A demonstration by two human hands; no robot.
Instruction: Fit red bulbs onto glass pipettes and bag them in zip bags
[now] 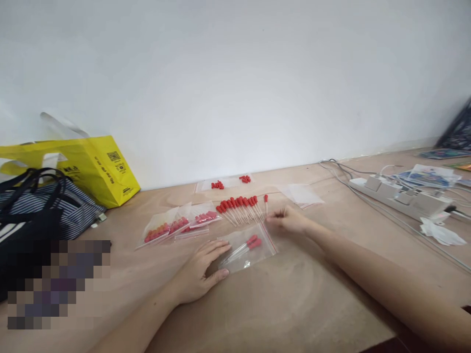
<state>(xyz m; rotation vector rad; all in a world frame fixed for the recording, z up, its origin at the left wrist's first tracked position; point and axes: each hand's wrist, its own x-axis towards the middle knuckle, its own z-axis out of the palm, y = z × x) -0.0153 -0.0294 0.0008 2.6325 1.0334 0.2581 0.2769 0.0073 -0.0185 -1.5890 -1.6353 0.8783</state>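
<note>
A clear zip bag (235,264) lies flat in front of me, with a few red-bulbed droppers (253,242) inside it. My left hand (200,269) rests on its left end, fingers stretched out and thumb apart. Beyond the bag, a row of loose droppers (239,202) is fanned out, red bulbs pointing away from me. At the right end of that row, my right hand (287,219) has its fingers closed around the lower end of a single dropper (266,199), bulb up.
Filled bags of red-bulbed droppers (176,225) overlap at left. Farther back lie another bag with red bulbs (217,185) and flat clear bags (301,193). A power strip (401,196) with cables stands right; a yellow bag (110,171) and striped bag (73,206) stand left.
</note>
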